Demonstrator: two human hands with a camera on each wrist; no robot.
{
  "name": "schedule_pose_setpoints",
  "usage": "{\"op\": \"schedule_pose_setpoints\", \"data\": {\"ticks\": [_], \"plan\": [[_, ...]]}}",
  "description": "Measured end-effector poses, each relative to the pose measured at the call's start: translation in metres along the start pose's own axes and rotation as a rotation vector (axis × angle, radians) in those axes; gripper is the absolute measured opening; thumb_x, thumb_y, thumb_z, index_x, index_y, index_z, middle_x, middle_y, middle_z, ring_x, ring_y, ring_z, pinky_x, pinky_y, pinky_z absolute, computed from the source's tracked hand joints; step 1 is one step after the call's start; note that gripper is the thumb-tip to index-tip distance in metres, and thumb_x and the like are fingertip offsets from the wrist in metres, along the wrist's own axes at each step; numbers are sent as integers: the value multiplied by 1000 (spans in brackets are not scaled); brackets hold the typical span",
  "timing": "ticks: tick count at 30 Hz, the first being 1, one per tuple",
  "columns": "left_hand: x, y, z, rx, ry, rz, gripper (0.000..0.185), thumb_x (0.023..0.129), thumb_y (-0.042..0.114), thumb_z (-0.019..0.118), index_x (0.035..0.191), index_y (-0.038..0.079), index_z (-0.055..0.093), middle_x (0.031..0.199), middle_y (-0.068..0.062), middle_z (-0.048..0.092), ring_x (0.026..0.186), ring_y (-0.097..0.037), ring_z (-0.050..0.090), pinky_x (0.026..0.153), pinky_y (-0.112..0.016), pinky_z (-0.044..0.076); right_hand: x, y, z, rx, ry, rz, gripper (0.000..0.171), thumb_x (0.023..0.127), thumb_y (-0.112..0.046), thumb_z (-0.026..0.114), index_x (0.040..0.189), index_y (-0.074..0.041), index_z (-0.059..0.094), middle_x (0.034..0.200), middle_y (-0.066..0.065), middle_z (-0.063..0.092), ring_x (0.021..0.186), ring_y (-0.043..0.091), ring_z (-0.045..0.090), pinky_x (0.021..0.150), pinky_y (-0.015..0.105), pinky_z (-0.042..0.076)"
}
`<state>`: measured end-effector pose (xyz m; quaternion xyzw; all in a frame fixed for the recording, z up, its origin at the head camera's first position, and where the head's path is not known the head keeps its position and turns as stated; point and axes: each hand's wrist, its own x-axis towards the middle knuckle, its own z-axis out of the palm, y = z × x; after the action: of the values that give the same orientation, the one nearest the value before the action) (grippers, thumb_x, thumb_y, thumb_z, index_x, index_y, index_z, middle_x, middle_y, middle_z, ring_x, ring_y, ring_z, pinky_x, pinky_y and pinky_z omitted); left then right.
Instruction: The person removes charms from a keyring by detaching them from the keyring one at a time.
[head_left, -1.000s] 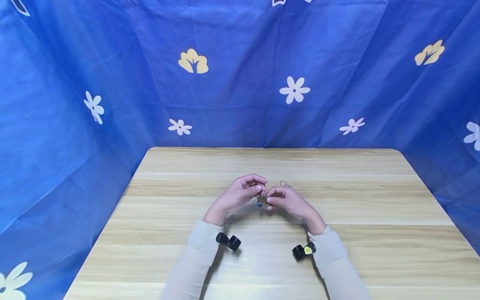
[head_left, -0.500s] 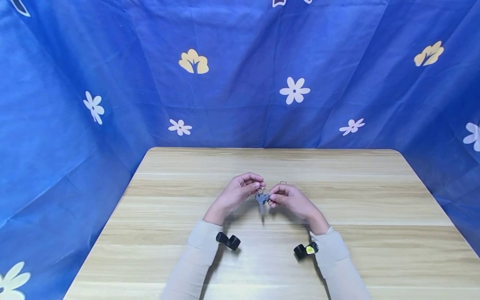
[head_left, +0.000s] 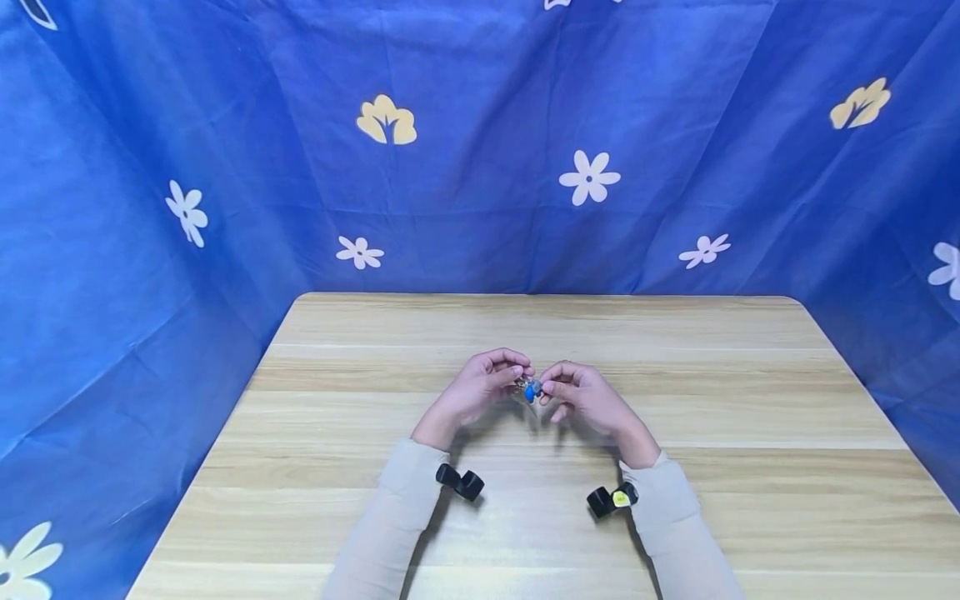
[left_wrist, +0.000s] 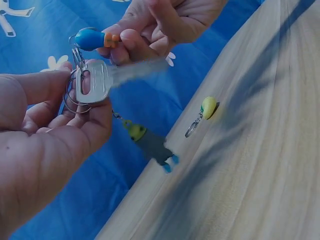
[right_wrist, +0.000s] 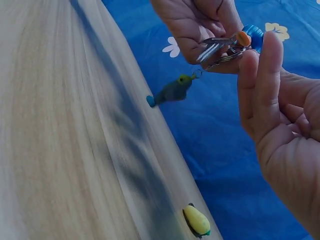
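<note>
My left hand [head_left: 477, 387] holds a key ring [left_wrist: 70, 102] between thumb and fingers, above the table. A silver key [left_wrist: 96, 82] hangs from it, its blade blurred in the left wrist view. A small blue charm with orange feet [left_wrist: 90, 39] is also on the ring. My right hand [head_left: 588, 402] pinches this charm by its orange end, close to the left fingertips. Below the left hand dangles a grey figurine charm with a yellow-green head and blue feet [right_wrist: 172, 91]. In the right wrist view, several keys [right_wrist: 212, 49] overlap beside the ring.
On the wooden table [head_left: 337, 467] lies a yellow fruit-shaped charm [left_wrist: 209, 107] with its own chain and small ring [left_wrist: 191, 130]. In the head view the right hand hides it. A blue flowered cloth [head_left: 480, 208] hangs behind the table. Black cameras [head_left: 461, 483] sit on both wrists.
The keys between my hands have turned; the blue charm now shows where a key hung half a second ago. The right hand has shifted slightly up, and the left stays nearly in place.
</note>
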<state>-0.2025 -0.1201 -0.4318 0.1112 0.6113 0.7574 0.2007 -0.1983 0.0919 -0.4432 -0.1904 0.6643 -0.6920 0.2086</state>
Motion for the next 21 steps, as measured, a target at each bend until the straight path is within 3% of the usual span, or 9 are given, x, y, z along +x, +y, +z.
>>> {"op": "schedule_pose_setpoints", "data": {"ticks": [6, 13, 21], "plan": [[2, -2, 0, 20, 15, 20, 23, 95, -6, 46, 116, -11, 51, 94, 4, 65, 90, -6, 63, 83, -17, 52, 1, -1, 0, 21, 5, -36, 7, 95, 1, 53, 99, -1, 58, 82, -2, 66, 73, 8, 64, 64, 22, 56], [2, -3, -1, 30, -1, 15, 23, 95, -5, 46, 116, -11, 51, 94, 3, 65, 91, -6, 63, 84, -18, 52, 1, -2, 1, 30, 0, -55, 8, 94, 0, 54, 96, -5, 59, 81, -4, 66, 72, 7, 63, 65, 21, 56], [0, -3, -1, 184, -39, -14, 31, 96, 3, 50, 122, -13, 53, 97, 5, 65, 87, -5, 61, 81, -20, 51, 0, -3, 1, 42, -2, -76, 7, 94, 0, 54, 97, -2, 60, 84, -5, 66, 76, 4, 63, 72, 18, 55]]}}
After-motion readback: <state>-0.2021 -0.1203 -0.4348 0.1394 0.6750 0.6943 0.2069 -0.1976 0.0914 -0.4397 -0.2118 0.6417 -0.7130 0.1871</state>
